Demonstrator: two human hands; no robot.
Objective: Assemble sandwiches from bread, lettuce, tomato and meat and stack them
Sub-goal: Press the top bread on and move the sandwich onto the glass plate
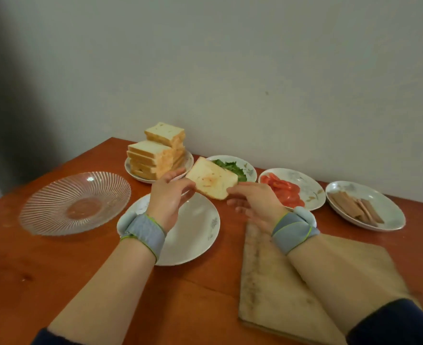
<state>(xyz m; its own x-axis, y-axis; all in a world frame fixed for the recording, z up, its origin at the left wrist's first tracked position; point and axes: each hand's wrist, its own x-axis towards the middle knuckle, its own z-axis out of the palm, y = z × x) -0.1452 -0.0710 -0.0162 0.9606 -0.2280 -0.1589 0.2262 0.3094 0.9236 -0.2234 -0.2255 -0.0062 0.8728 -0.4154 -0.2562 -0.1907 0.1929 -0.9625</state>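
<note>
Both forearms (111, 282) are extended forward, wrists wrapped in grey bands (144, 232). A slice (211, 180) is pinched at two corners by the left hand (166, 197) and right hand (252, 202).

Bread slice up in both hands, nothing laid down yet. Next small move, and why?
Probably lower the bread slice flat onto the white plate just below it. The left hand and right hand pinch its edges in the air, the plate's visible part is bare, and the lettuce, tomato and meat need a base first.
</note>
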